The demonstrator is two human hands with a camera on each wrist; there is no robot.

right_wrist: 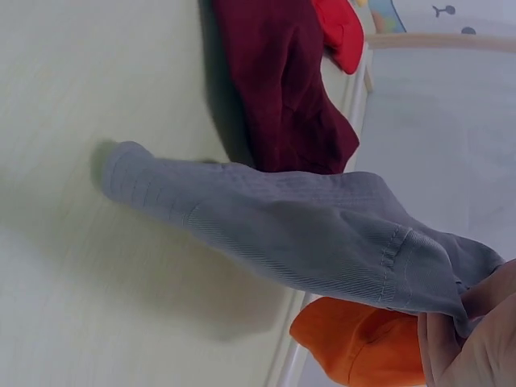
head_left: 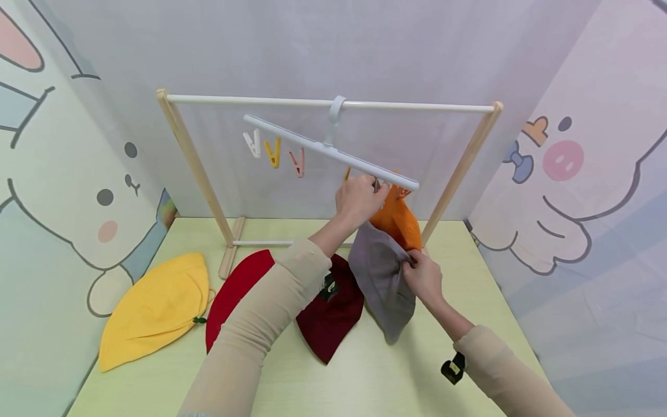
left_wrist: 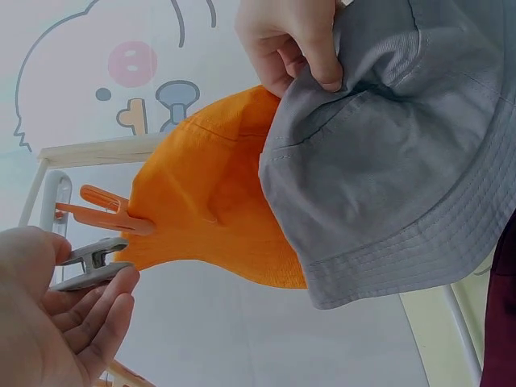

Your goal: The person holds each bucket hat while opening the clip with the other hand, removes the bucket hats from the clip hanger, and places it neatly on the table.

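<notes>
Up top, left hand (head_left: 358, 200) squeezing grey clip (left_wrist: 87, 264), right hand (head_left: 424, 278) pinching grey hat (head_left: 382, 278)

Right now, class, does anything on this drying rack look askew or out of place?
Yes: the white hanger bar tilts, its right end low. An orange hat hangs clipped at that end, and the left hand is up there at a grey clip. The three clips on the high end hang empty.
</notes>
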